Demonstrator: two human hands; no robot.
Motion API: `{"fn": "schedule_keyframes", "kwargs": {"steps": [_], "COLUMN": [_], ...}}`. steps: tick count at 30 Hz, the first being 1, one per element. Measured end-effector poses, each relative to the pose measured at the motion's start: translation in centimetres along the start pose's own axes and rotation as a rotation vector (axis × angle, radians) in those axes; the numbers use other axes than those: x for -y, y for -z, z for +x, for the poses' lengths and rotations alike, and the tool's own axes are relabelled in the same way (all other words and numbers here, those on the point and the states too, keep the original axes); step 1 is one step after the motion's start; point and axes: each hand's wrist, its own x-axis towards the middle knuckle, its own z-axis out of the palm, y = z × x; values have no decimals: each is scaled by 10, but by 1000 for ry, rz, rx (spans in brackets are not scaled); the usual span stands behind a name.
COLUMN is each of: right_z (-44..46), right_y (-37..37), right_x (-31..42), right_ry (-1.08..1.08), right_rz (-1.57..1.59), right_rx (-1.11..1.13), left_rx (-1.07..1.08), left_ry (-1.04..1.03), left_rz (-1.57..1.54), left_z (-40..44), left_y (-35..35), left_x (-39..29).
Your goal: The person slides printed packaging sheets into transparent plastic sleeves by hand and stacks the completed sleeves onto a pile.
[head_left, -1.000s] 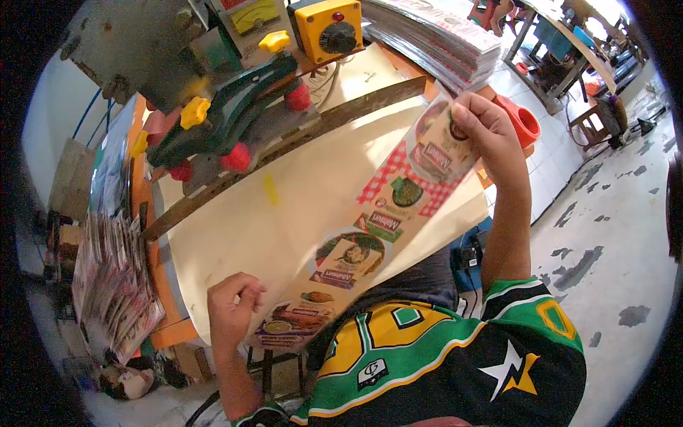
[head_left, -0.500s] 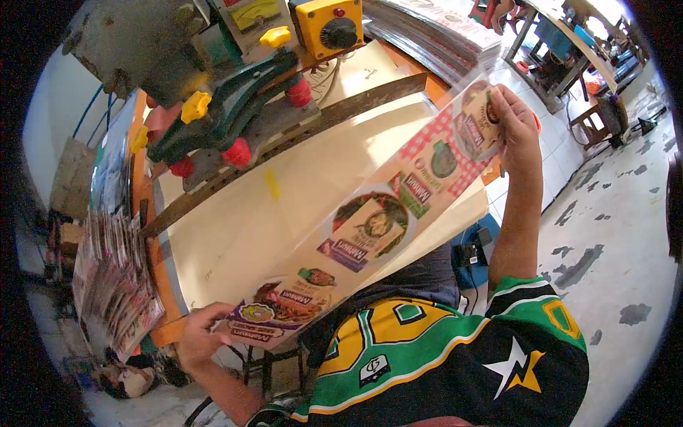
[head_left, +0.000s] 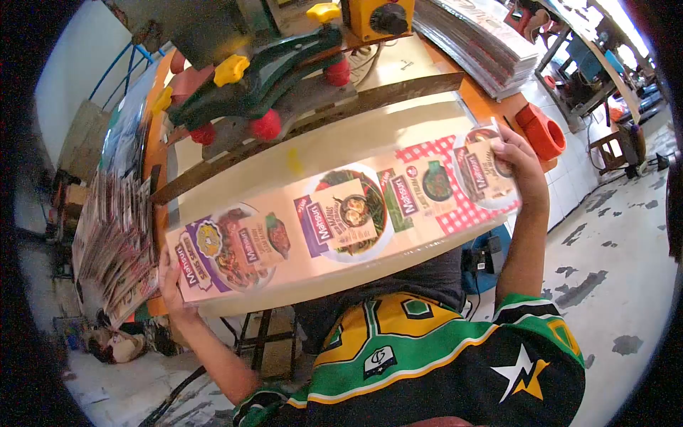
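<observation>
A long printed plastic sheet [head_left: 288, 235] with food pictures and a red checked patch stretches between my hands, above the cream-coloured work surface [head_left: 235, 167]. My left hand [head_left: 173, 285] is closed on its left end, the fingers partly behind it. At the other end, my right hand [head_left: 525, 167] pinches the sheet's upper right part, thumb in front. Beyond the sheet lies a long metal bar [head_left: 398, 89]. Over the bar stands a dark green machine frame [head_left: 284, 78] with yellow knobs and red feet.
A pile of printed sheets [head_left: 117, 249] hangs at the table's left edge. Another stack of sheets [head_left: 484, 46] lies at the back right, with an orange-red ring-shaped object [head_left: 541, 132] near it. A yellow control box [head_left: 384, 18] stands behind the machine.
The sheet has turned from a steep slant to nearly level. My left hand has moved up and left with its end; my right hand has shifted slightly right and down. The view has shifted too.
</observation>
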Motion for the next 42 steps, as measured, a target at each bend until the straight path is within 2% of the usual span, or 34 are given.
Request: {"fn": "schedule_keyframes", "kwargs": {"steps": [1,3,5,7,12,15,20,22,25,27,35,38,40,42], "right_z": [-4,-9,-12,-11,-7,-5,-5,-9,-5,-6,-5,-6,-9,-10], "right_y": [-6,-16,-19,-18,-15,-12,-18,-25,-9,-11,-6,-3,-2,5], "right_x": [5,11,11,11,5,5,7,15,5,4,-2,-4,-3,-6], "right_ry": [-9,-20,-21,-29,3,5,62,-124,-157,-142,-114,-109,-117,-102], "right_rz": [4,87,107,58,28,40,56,38,-73,-36,11,25,16,-29], "right_rx": [4,60,22,-9,-25,2,-8,-40,16,12,61,126,133,131], "left_rx": [-8,199,205,98,62,34,134,159,95,-9,-70,-35,207,164], "left_ry": [5,62,59,61,111,63,54,59,54,42,36,31,12,16], "left_rz": [6,-141,-118,-73,-93,-222,-214,-199,-97,-58,28,15,-75,-29], "left_z": [-1,0,6,12,17,16,23,24,23,23,17,15,17,12], "left_y": [-3,-6,4,22,12,-28,-19,-12,-6,-6,-1,6,18,9], "left_x": [-1,2,14,27,22,15,16,18,21,24,24,28,32,29]}}
